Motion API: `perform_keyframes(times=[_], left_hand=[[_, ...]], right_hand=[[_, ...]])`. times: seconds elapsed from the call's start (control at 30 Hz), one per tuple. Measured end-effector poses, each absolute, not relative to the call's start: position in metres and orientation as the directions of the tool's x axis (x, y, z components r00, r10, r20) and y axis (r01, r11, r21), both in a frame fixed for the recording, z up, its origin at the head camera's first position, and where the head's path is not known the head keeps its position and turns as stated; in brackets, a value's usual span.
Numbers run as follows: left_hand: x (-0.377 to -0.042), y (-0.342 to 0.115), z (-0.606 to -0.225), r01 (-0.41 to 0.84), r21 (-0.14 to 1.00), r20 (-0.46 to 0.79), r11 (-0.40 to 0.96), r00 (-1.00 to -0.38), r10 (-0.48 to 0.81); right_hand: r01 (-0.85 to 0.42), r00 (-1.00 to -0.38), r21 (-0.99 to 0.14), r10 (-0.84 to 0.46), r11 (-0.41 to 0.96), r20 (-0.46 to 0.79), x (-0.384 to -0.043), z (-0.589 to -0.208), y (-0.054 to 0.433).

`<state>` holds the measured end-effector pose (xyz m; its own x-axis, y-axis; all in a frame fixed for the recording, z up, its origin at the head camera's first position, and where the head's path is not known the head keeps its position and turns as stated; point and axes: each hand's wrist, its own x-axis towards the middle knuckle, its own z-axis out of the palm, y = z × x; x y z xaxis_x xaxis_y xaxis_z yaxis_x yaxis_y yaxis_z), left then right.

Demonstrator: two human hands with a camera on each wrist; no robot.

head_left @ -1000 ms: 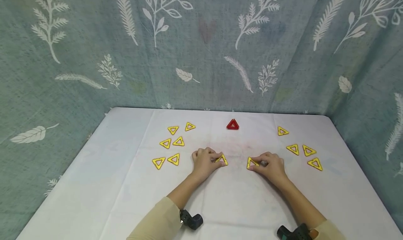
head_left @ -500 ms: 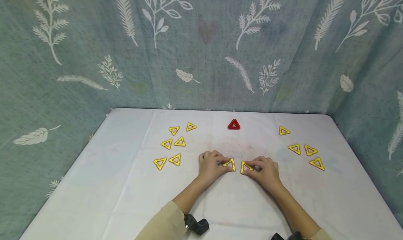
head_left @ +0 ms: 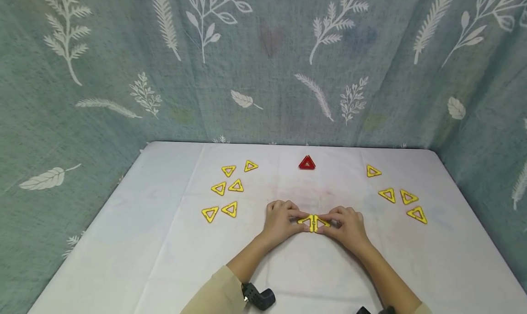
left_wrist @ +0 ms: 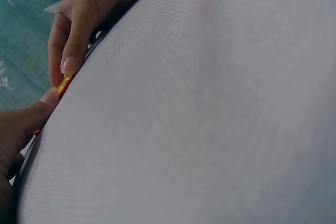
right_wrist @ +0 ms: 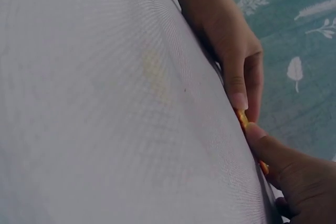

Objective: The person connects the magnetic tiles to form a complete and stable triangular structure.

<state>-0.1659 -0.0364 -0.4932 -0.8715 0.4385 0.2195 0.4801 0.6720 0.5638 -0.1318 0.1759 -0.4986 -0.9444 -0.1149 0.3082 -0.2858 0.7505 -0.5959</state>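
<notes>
Near the middle of the table, my left hand (head_left: 282, 220) pinches a yellow triangular frame tile (head_left: 306, 222) between thumb and fingers. Facing it, my right hand (head_left: 346, 224) pinches a second yellow triangle tile (head_left: 322, 223). The two tiles meet edge to edge, their straight sides upright in the head view and their points outward. In the left wrist view, both thumbs press near a thin yellow edge (left_wrist: 64, 84) at table level. The right wrist view shows the same meeting place, with a yellow-orange edge (right_wrist: 241, 117) between the thumbs.
Several loose yellow triangles (head_left: 229, 209) lie on the left of the white-covered table (head_left: 123, 240). More yellow triangles (head_left: 417, 214) lie on the right. A red triangle (head_left: 307, 163), perhaps a stack, sits at the back centre. A leaf-patterned curtain (head_left: 263, 76) stands behind the table.
Both hands have moved toward each other, the left one rightward and the right one leftward. The two held triangles, apart before, now touch along one side. The loose tiles stay where they were.
</notes>
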Motion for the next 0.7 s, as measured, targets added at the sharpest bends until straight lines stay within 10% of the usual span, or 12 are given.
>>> perform_keyframes(times=[0.7], left_hand=[[-0.15,-0.052,-0.497,0.398,0.671,0.224,0.626,-0.913,0.341]], right_hand=[[-0.305,-0.94,-0.608,-0.131,0.733,0.314,-0.132,-0.499,0.177]])
